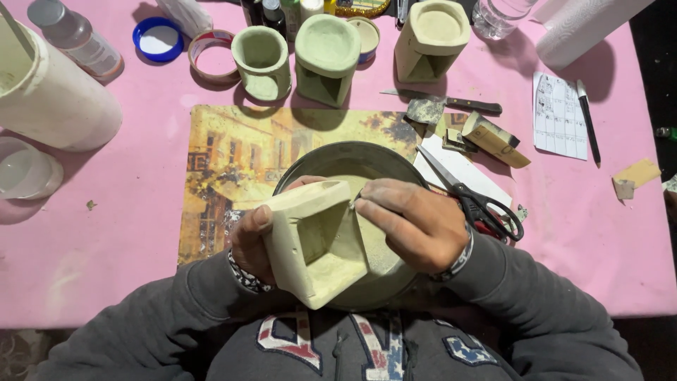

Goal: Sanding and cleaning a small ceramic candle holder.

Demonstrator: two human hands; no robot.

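My left hand [250,236] grips a pale green, square, hollow clay piece [317,243] and holds it tilted over a round metal bowl [352,159]. My right hand [416,222] rests against the piece's upper right edge, fingers pinched on something small that I cannot make out. Both hands are dusty. The bowl stands on a placemat [233,159] printed with a yellow street scene, on a pink tablecloth [592,233].
Three more pale green clay pieces [328,56] stand at the back of the mat. Black-handled scissors [479,204] lie on white paper right of the bowl, with a spatula knife [437,106] and a folded sandpaper block [493,137] behind. A white cylinder [49,92] stands at far left.
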